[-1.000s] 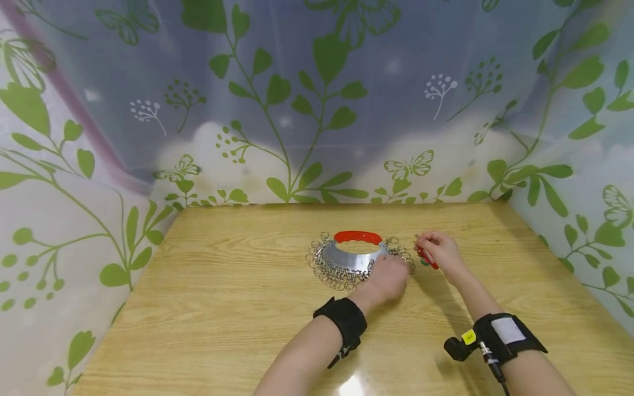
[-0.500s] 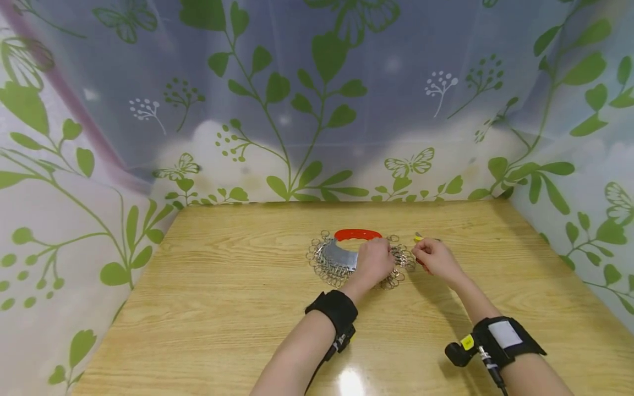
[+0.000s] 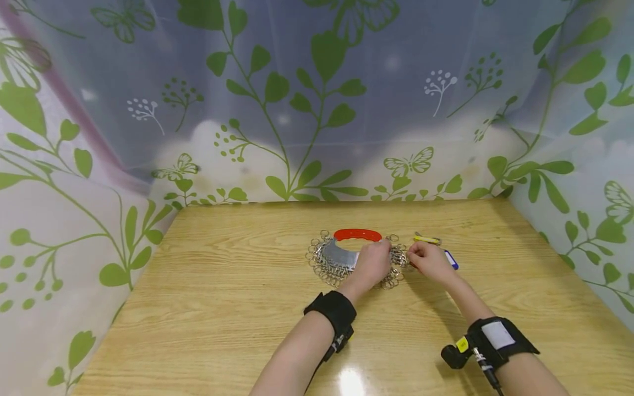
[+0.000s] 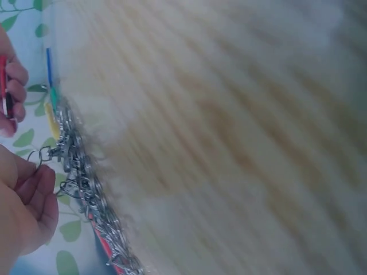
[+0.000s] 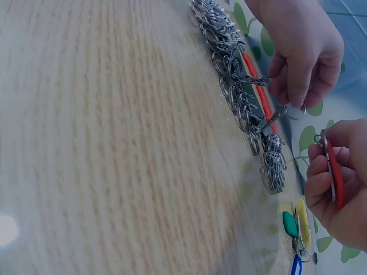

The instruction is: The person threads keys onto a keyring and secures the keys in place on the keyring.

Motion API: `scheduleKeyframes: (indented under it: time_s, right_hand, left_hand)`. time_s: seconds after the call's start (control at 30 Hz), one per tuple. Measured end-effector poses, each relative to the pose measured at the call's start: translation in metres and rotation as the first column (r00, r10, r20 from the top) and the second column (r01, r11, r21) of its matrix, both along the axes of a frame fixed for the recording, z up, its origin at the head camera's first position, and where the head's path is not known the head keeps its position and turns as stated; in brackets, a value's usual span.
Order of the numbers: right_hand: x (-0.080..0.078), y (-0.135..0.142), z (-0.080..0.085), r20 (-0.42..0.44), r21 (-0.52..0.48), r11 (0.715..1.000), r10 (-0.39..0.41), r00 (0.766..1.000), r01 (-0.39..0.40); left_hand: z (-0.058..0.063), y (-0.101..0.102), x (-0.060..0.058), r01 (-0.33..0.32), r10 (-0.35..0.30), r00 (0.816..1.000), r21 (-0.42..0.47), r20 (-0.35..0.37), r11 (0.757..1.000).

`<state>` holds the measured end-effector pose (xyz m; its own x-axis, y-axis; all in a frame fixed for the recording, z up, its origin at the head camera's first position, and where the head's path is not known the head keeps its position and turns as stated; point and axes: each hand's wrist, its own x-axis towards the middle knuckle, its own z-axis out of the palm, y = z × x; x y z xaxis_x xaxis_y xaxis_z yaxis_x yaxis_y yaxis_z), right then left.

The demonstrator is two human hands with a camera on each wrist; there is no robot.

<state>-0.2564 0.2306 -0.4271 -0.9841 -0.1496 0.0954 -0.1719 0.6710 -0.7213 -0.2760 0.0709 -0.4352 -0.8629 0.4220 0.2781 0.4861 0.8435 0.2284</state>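
A curved metal plate (image 3: pixel 337 255) with a red grip handle (image 3: pixel 358 235) lies on the table, its outer edge lined with clips and split rings. My left hand (image 3: pixel 370 259) is over the plate's right part, pinching a split ring (image 5: pixel 295 113) that joins a clip on the edge. Just right of it my right hand (image 3: pixel 430 261) grips a slim red piece with a silver metal edge (image 5: pixel 335 177) and a small ring at its tip. The wrist views show this red piece near the pinched ring but apart from it. Its exact kind cannot be told.
On the wooden table (image 3: pixel 223 308), a yellow piece with metal (image 3: pixel 427 240) and a blue-framed tag (image 3: pixel 451 259) lie behind and beside my right hand. A green piece (image 5: pixel 291 224) lies by them. Patterned cloth (image 3: pixel 317 137) hangs along the table's back.
My left hand has moved left onto the rings and plate and now pinches a ring. My right hand has shifted slightly left with the red piece, uncovering the yellow piece and blue tag.
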Motion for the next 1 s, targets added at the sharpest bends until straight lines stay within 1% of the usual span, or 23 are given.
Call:
scheduleKeyframes:
  time_s: [0.07, 0.13, 0.23, 0.37, 0.5, 0.6, 0.67, 0.77, 0.8, 0.87, 0.9, 0.97, 1.0]
  right_hand:
    - [0.001, -0.001, 0.001, 0.005, 0.004, 1.0, -0.007, 1.0, 0.007]
    - [0.001, -0.001, 0.001, 0.006, 0.01, 1.0, -0.01, 1.0, 0.01]
    - [0.002, -0.001, 0.001, -0.004, 0.019, 1.0, -0.018, 1.0, 0.018]
    - [0.001, -0.001, 0.0, -0.027, 0.031, 0.999, -0.017, 0.999, 0.018]
    - [0.001, -0.001, 0.0, 0.007, 0.012, 0.999, -0.032, 0.999, 0.032]
    - [0.001, 0.001, 0.002, 0.06, -0.002, 0.998, -0.059, 0.996, 0.06]
    - [0.001, 0.001, 0.003, 0.085, -0.007, 0.998, -0.068, 0.994, 0.069]
    - [0.002, 0.002, 0.003, 0.098, -0.01, 0.998, -0.068, 0.993, 0.069]
    - [0.002, 0.003, 0.003, 0.101, -0.012, 0.998, -0.064, 0.993, 0.066]
    - [0.001, 0.003, 0.003, 0.103, -0.016, 0.998, -0.06, 0.993, 0.062]
    - [0.001, 0.003, 0.003, 0.108, -0.022, 0.998, -0.06, 0.992, 0.063]
    - [0.0, 0.004, 0.003, 0.116, -0.02, 0.997, -0.065, 0.991, 0.068]
    - [0.0, 0.004, 0.003, 0.119, -0.016, 0.997, -0.07, 0.99, 0.072]
  left_hand:
    - [0.001, 0.001, 0.0, 0.006, -0.011, 0.997, 0.07, 0.078, 0.998]
    - [0.002, 0.003, 0.0, 0.0, -0.022, 0.987, 0.137, 0.157, 0.991]
    - [0.004, 0.004, 0.0, -0.015, -0.028, 0.974, 0.188, 0.224, 0.982]
    - [0.006, 0.005, 0.001, -0.034, -0.002, 0.972, 0.151, 0.235, 0.988]
    - [0.006, 0.005, 0.0, -0.054, 0.02, 0.965, 0.121, 0.263, 0.991]
    - [0.004, 0.004, 0.0, -0.054, 0.007, 0.954, 0.149, 0.301, 0.987]
    - [0.004, 0.003, -0.001, -0.047, -0.013, 0.944, 0.175, 0.33, 0.984]
    - [0.004, 0.0, -0.001, -0.027, -0.056, 0.928, 0.217, 0.368, 0.976]
    - [0.005, -0.001, -0.001, -0.023, -0.071, 0.921, 0.238, 0.382, 0.971]
    - [0.005, -0.003, -0.001, -0.022, -0.107, 0.902, 0.293, 0.418, 0.956]
    - [0.006, -0.004, -0.001, -0.027, -0.128, 0.887, 0.328, 0.443, 0.944]
    - [0.006, -0.005, -0.001, -0.046, -0.179, 0.846, 0.403, 0.503, 0.914]
    - [0.007, -0.005, -0.001, -0.065, -0.204, 0.818, 0.438, 0.538, 0.896]
